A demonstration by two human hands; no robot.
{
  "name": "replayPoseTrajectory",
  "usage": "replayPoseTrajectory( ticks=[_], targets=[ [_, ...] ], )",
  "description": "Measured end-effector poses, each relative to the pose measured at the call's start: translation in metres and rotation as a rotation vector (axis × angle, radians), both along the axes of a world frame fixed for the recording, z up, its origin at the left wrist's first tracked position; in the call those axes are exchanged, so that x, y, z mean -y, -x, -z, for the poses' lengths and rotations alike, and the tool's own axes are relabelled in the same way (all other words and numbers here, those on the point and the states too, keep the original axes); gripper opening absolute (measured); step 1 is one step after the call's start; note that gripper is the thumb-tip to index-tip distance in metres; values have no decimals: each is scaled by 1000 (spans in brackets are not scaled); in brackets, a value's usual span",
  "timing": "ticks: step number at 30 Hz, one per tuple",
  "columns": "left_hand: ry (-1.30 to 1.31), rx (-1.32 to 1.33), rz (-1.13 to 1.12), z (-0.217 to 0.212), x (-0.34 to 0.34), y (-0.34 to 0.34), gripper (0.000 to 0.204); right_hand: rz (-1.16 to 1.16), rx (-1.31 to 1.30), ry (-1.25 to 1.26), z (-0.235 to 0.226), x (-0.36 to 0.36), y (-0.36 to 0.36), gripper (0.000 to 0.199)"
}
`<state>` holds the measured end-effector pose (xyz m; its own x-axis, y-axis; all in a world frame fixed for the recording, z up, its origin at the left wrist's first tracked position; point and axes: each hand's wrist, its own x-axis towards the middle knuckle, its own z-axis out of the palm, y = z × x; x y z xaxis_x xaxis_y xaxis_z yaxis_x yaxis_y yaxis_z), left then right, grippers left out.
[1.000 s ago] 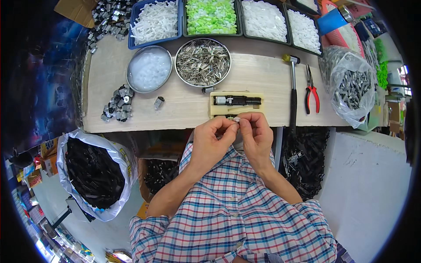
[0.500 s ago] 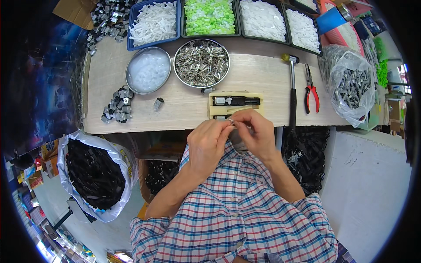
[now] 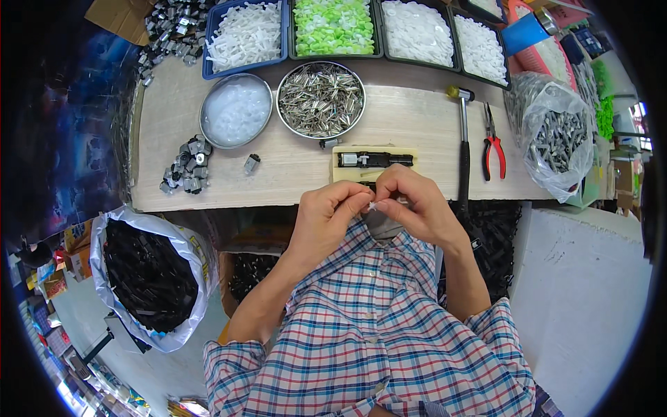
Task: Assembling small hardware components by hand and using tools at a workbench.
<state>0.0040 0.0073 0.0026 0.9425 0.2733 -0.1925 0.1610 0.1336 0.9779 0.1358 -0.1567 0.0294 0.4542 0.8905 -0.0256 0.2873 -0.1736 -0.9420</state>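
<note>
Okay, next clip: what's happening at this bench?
A person in a checked shirt sits at a wooden workbench, both hands raised close together at its near edge. The left hand and right hand pinch a tiny white part between their fingertips. Just beyond them lies a small jig block. Further back stand a bowl of metal pins, a bowl of clear pieces, a hammer and red pliers.

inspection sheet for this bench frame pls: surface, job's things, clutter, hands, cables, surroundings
Surface: pale wooden bench.
Job's things: small white part pinched between both hands; jig just beyond.
Clutter: bowl of metal pins, bowl of clear bits, grey parts pile, hammer, red pliers, parts trays.
Hands: left hand and right hand, fingertips meeting on the part.
Cables: nothing seen.
Surroundings: sack of black parts, bag of grey parts.
</note>
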Motion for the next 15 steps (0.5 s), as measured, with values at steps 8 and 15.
replayPoseTrajectory(
  ticks=[8, 15],
  targets=[
    [-705, 184, -244, -2, 7, -12, 7, 165, 518, -78, 21, -13, -10, 17],
    [-1060, 382, -155, 16, 17, -13, 16, 170, 807, 6, 37, -22, -19, 13]
  ],
)
